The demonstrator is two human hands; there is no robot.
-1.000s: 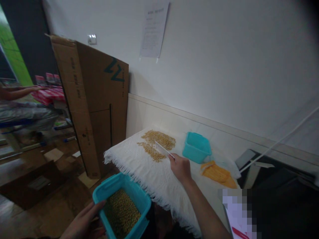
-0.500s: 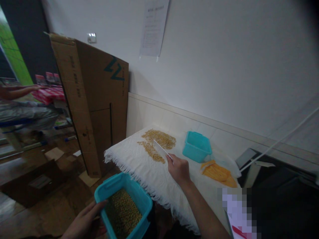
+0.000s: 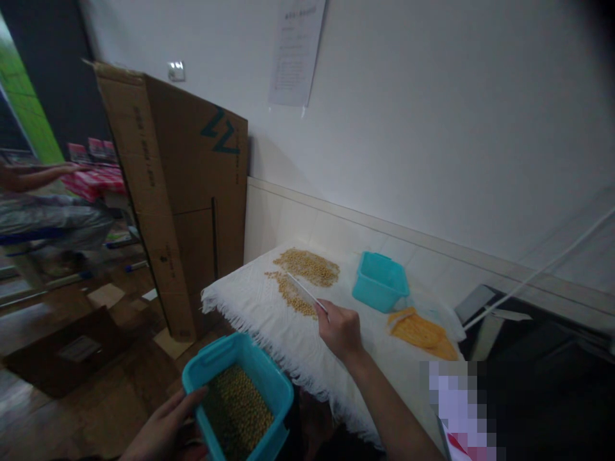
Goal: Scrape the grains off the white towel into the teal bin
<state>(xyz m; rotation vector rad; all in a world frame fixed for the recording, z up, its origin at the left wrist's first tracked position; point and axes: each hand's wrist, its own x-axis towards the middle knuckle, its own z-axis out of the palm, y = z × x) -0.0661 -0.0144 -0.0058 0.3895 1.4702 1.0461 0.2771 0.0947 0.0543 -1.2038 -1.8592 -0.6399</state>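
Note:
My left hand [image 3: 166,422] grips the near left rim of a blue plastic tub [image 3: 276,371], its thumb over the edge. Soybeans [image 3: 245,403] cover the bottom of that tub, which is held beside the table's fringed front edge. In my right hand [image 3: 340,330] is a thin flat white card [image 3: 302,287], seen nearly edge-on and pinched at its near end. The card reaches over a smaller patch of soybeans [image 3: 295,299] on the white cloth [image 3: 254,307]. Just behind it lies a larger spread of soybeans [image 3: 310,266].
A second blue tub [image 3: 379,282] stands on the cloth to the right, with a folded yellow cloth [image 3: 423,333] near it. A tall cardboard box [image 3: 192,192] rises at the left. Behind the table is a white wall [image 3: 408,128]. Another person's arm [image 3: 38,177] shows far left.
My right hand and the card have shifted slightly left and toward me, from the gap between the bean patches to over the nearer patch. My left hand and the tub stay put.

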